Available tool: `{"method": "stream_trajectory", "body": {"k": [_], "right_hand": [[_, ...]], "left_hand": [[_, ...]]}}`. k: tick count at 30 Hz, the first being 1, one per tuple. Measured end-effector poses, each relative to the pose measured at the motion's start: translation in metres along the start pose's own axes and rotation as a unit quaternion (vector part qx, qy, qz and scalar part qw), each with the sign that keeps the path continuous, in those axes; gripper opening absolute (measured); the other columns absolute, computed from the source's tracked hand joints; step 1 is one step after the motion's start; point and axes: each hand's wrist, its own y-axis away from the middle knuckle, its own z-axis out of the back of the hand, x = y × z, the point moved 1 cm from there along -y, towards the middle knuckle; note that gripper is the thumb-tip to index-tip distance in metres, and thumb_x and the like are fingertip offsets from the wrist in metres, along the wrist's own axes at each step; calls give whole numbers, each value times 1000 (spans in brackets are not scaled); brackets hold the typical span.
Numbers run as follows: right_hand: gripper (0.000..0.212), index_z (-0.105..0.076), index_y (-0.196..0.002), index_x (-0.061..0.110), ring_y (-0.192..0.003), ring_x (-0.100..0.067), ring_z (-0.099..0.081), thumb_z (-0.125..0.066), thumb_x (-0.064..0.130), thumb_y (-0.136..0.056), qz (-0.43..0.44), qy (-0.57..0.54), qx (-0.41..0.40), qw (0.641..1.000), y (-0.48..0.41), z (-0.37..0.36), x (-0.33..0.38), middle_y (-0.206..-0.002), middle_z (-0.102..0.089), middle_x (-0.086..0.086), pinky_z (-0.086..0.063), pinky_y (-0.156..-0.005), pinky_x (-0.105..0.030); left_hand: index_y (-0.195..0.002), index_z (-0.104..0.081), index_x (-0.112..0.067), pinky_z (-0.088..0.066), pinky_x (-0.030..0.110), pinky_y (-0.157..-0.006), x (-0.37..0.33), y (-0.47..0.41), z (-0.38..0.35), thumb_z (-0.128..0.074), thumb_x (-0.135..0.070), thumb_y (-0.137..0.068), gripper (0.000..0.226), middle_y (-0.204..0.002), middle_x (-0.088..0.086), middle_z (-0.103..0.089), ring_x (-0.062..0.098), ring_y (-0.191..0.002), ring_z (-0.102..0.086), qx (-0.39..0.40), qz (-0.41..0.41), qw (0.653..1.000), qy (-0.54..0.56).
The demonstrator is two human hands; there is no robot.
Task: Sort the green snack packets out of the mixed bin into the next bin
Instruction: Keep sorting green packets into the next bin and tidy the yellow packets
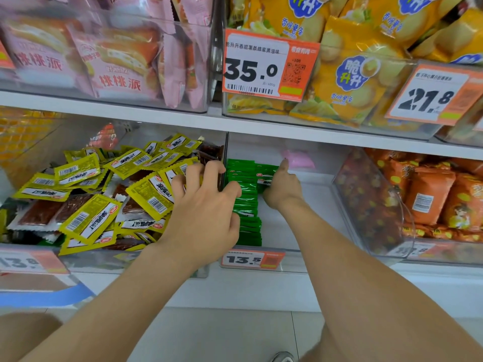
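Mixed bin [156, 262] lies left of our fingers, and the next bin [313, 205] lies under them, with green packets [245, 205] in a row. Our right hand [282, 189] curls round the row's far end. Our left hand [206, 212] bends over yellow packets [88, 218], its grasp indiscernible. We judge this to be stacking. Next we would search out further greens.

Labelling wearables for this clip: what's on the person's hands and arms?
Nothing worn shows: the left hand and right hand are ungloved, both forearms bare, with no sleeves, watch, bands or rings visible. One right fingertip seems to carry dark nail polish.
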Motion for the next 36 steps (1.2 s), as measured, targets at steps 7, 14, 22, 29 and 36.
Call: {"method": "stream_trajectory", "body": {"k": [7, 14, 22, 29, 36], "right_hand": [[98, 4, -164, 8, -127, -45, -54, -63, 2, -93, 46, 192, 34, 980, 11, -9, 6, -144, -44, -35, -50, -97, -46], [63, -35, -146, -8, -122, -42, -58, -64, -7, -90, -17, -1, -5, 1000, 7, 4, 7, -133, -57, -27, -51, -91, -42], [54, -36, -142, -6, -125, -39, -56, -63, 3, -96, -40, -37, 69, 996, 8, 14, -6, -133, -57, -25, -46, -84, -34], [24, -44, -102, 7, -95, -30, -54, -67, 8, -94, -31, -32, 57, 997, 21, 36, -10, -107, -55, -15, -41, -69, -32], [14, -72, -98, 9, -70, -23, -68, -59, 8, -93, 137, -83, -8, 987, 75, 64, 19, -78, -71, -8, -46, -61, -24]], "left_hand": [[-109, -67, -28, -33, 50, -95, 0, 0, -1, -55, -34, -78, 34, -139, 7, -43, 35, -127, -36, -7, 2, 1000, -1], [-110, -67, -29, -34, 51, -96, -1, 0, 0, -54, -35, -79, 34, -140, 6, -42, 35, -128, -36, -1, 1, 1000, 0], [-111, -66, -29, -34, 50, -96, 0, 0, 2, -49, -38, -85, 32, -137, 5, -46, 32, -127, -37, -19, -6, 999, 33], [-112, -66, -26, -32, 45, -97, 7, 10, 15, -43, -35, -100, 28, -136, -1, -53, 26, -128, -42, -80, -29, 989, 121], [-98, -61, -21, -41, 45, -80, 47, 44, 40, -52, -14, -85, 17, -102, 0, -53, 27, -97, -44, -145, 72, 977, 141]]}}
